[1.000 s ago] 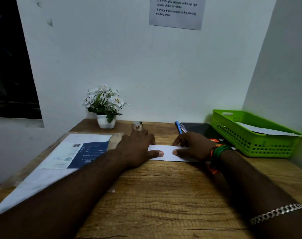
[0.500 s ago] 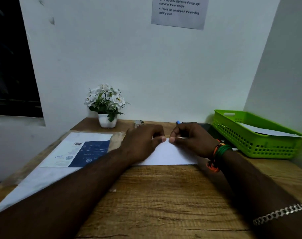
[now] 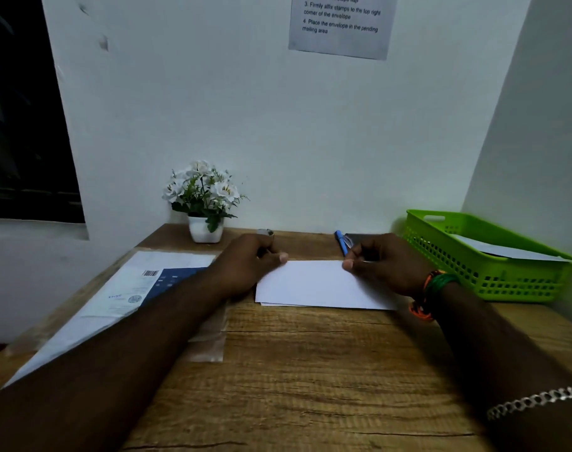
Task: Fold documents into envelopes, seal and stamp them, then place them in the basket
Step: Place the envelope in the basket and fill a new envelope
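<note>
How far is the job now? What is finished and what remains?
Done: one white paper lies in the green basket. In hand: left hand and right hand pinch the folded white sheet's far corners. Left: enveloping, sealing, stamping, basketing.

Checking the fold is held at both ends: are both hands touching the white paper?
Touching. The head view shows the left hand and right hand each pinching a far corner of the paper.
</note>
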### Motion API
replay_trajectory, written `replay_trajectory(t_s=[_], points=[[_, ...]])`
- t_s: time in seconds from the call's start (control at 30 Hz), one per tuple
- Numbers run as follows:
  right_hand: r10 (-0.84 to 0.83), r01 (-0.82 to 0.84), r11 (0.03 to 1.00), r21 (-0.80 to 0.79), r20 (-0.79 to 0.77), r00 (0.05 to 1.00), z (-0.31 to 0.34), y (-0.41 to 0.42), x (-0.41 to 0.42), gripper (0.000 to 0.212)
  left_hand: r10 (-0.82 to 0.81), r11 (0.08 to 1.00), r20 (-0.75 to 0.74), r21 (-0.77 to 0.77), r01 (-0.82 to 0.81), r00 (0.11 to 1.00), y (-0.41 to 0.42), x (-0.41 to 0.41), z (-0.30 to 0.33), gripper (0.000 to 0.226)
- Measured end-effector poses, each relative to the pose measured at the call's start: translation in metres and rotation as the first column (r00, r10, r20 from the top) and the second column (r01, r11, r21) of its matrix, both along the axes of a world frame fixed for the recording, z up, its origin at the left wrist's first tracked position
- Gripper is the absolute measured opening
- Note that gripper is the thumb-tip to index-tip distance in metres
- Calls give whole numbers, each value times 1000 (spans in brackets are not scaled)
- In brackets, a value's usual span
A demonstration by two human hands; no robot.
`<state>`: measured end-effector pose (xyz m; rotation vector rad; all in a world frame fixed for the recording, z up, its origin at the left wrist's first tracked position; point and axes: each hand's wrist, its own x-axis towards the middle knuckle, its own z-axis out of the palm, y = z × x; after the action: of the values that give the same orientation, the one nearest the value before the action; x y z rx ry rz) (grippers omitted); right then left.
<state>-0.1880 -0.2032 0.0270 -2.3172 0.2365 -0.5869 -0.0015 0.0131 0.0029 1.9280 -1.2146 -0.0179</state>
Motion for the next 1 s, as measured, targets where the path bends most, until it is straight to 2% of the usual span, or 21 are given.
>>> replay_trajectory(t_s=[0.13, 0.3, 0.47, 0.57, 0.63, 0.7, 0.8, 0.9, 1.0], points=[[-18, 18, 997, 76, 0, 1000, 0, 3, 2, 9, 10, 1000, -15, -17, -10, 1000, -5, -2, 1, 19], [-145, 153, 972, 180, -55, 988, 4, -11, -8, 7, 11, 1000, -41, -22, -12, 999, -2, 5, 0, 16], [-246, 259, 964, 65, -158, 956, 6, -21, -17, 7, 23, 1000, -31, 13, -22, 999, -3, 6, -1, 16], [-347, 314, 933, -176, -206, 915, 5, -22, -17, 5, 14, 1000, -30, 28, -13, 999, -1, 7, -2, 9], [-372, 335, 919, -209, -174, 912, 4, -21, -14, 8, 24, 999, -7, 32, -24, 1000, -2, 5, -3, 4], [-385, 353, 898, -263, -78, 920, 5, -19, -10, 11, 15, 999, 50, 41, -17, 999, -3, 1, -3, 2], [-257, 239, 921, -307, -20, 966, 6, -8, -6, 9, 9, 997, 112, 81, -18, 994, -4, -4, -2, 6], [-64, 25, 953, -301, -122, 990, 5, 5, -2, 7, 12, 990, 133, 138, -31, 991, -4, -6, -1, 9], [-64, -26, 940, -339, -252, 966, 0, 6, 2, 3, 11, 987, 150, 159, -35, 989, -3, -8, -1, 8]])
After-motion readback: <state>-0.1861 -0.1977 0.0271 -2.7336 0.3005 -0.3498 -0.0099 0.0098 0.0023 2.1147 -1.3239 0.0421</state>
